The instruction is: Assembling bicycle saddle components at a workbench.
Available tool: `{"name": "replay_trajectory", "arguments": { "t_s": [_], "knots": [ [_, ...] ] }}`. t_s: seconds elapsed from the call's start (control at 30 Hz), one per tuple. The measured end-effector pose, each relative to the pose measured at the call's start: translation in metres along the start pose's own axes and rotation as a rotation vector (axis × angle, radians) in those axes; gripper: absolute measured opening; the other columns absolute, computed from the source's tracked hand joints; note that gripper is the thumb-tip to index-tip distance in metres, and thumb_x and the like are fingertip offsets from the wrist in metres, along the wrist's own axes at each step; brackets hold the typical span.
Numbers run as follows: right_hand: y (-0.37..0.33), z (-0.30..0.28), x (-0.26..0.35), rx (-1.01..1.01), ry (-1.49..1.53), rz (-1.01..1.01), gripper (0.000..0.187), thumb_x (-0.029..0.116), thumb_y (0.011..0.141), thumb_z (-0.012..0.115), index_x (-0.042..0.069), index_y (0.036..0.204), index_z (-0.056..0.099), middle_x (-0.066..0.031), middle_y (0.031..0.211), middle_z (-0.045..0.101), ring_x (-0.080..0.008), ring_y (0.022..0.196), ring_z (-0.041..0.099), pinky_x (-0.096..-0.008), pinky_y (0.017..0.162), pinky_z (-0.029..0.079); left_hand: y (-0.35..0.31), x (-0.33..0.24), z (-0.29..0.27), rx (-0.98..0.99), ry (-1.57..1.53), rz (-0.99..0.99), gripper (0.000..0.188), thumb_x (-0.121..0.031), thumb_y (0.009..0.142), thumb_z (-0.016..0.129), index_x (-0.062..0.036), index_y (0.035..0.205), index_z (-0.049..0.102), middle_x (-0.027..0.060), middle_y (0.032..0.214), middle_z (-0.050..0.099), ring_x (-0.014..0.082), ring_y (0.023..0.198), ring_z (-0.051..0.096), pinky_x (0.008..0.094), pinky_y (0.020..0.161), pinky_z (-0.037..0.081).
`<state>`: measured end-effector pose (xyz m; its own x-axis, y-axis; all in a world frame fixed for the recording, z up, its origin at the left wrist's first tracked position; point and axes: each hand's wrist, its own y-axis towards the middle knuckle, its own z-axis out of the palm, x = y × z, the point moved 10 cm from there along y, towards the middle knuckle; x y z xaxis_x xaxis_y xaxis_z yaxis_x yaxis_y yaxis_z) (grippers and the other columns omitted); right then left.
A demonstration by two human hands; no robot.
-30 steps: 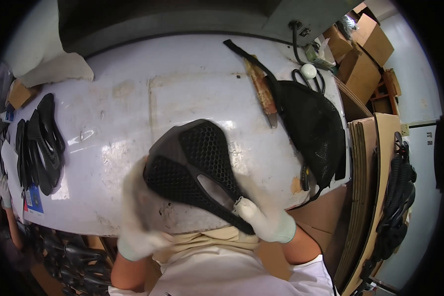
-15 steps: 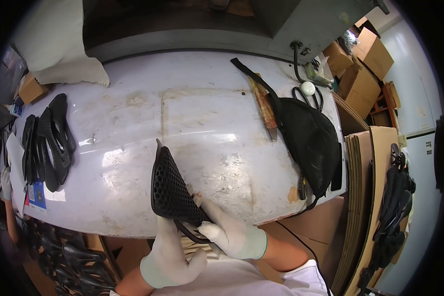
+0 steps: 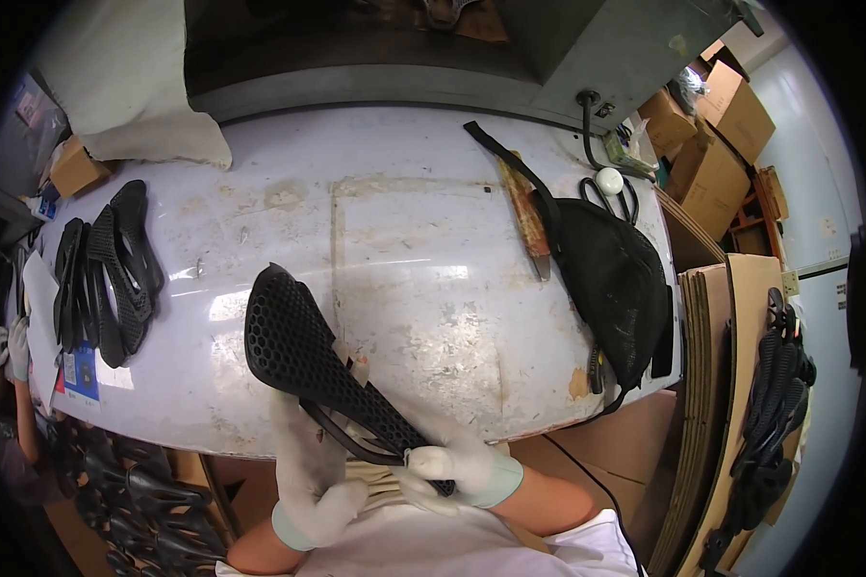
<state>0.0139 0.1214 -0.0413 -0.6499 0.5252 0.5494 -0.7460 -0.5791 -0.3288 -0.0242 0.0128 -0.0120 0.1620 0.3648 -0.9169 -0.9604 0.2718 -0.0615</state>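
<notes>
A black bicycle saddle [image 3: 322, 358] with a honeycomb surface is tilted above the table's near edge, its wide end up to the left. Its narrow nose points down to the right, where my right hand [image 3: 462, 462], in a white glove, is closed around it, thumb on top. My left hand [image 3: 313, 476], gloved too, is below the wide end. Its fingers stretch up behind the saddle, the tips hidden, and its thumb stands apart from the saddle. A thin dark rail [image 3: 342, 438] shows along the saddle's underside between the hands.
Several black saddles [image 3: 115, 274] lie at the table's left. A black waist bag [image 3: 611, 288], a rusty-looking blade [image 3: 529, 226] and scissors [image 3: 587, 197] lie at the right. A grey machine [image 3: 375, 87] borders the back. Another person's gloved hand [image 3: 17, 346] shows far left.
The saddle has swung to the left and turned, so more of its honeycomb top shows. My right hand has shifted down along the nose. The whole view has moved slightly.
</notes>
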Motion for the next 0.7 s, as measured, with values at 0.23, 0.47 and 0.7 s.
{"name": "replay_trajectory", "arguments": {
  "t_s": [0.23, 0.47, 0.7],
  "knots": [
    [0.002, -0.011, -0.005, -0.104, -0.12, -0.019, 0.088, 0.02, 0.096, 0.066, 0.007, 0.168, 0.017, -0.0146, 0.131, 0.061, -0.011, 0.044, 0.049, -0.0267, 0.041, 0.041, 0.0, 0.0, 0.004, -0.033, 0.098, 0.095, 0.129, -0.041, 0.082, 0.088, -0.0109, 0.169, -0.003, 0.024, 0.17, 0.024, 0.0365, 0.156, 0.031, 0.0483, 0.127, 0.028],
    [-0.012, 0.006, -0.011, 0.188, 0.245, -0.075, 0.091, 0.016, 0.101, 0.067, 0.025, 0.17, 0.009, -0.0153, 0.131, 0.062, -0.0075, 0.042, 0.042, -0.0252, 0.044, 0.04, 0.004, -0.003, 0.004, 0.013, -0.039, 0.051, 0.12, -0.017, 0.082, 0.073, -0.006, 0.167, -0.01, 0.022, 0.171, 0.018, 0.0351, 0.158, 0.027, 0.0483, 0.127, 0.026],
    [-0.008, 0.019, -0.001, 0.298, 0.444, -0.275, 0.082, 0.017, 0.103, 0.056, 0.02, 0.17, 0.009, -0.0067, 0.083, 0.059, -0.0097, 0.038, 0.043, -0.027, 0.041, 0.041, 0.009, 0.001, 0.005, 0.009, -0.082, -0.005, 0.119, -0.018, 0.082, 0.076, -0.0048, 0.167, -0.007, 0.0203, 0.168, 0.023, 0.0341, 0.155, 0.031, 0.0483, 0.126, 0.027]
  ]
}}
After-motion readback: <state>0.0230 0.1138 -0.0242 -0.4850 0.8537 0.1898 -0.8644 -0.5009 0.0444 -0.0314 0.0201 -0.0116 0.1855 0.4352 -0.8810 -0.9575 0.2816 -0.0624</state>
